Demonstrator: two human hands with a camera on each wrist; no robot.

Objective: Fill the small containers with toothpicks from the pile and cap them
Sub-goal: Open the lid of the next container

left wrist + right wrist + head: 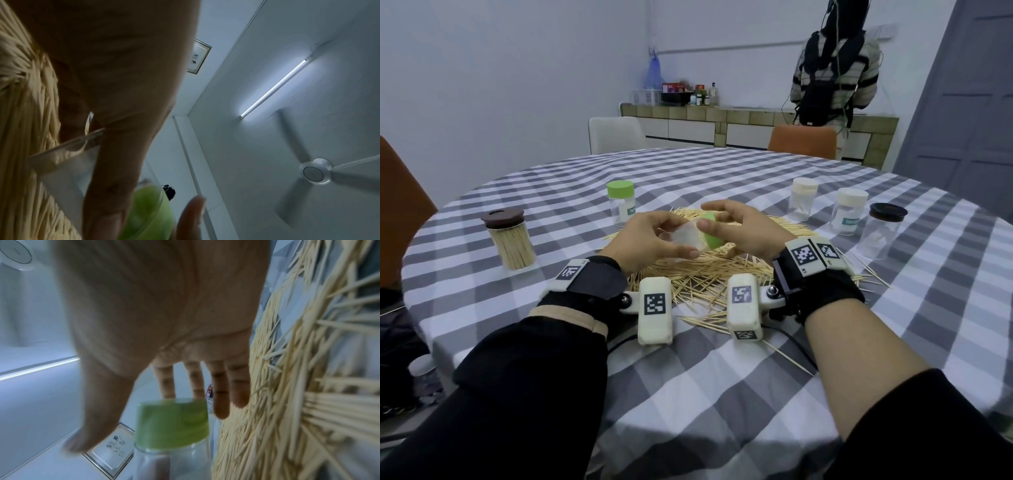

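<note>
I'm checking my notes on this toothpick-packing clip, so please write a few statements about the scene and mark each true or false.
1. The left hand grips a clear plastic container with a green cap, held on its side above the pile of wooden toothpicks. True.
2. The right hand rests flat on the grey-and-white checked tablecloth. False: it is raised at the container's green cap.
3. The brown-lidded jar at the left stands full of toothpicks. True.
4. The held container's cap is off. False: it sits on the container's mouth.
5. The dark-lidded clear jar at the right is packed with toothpicks. False: it looks empty.
</note>
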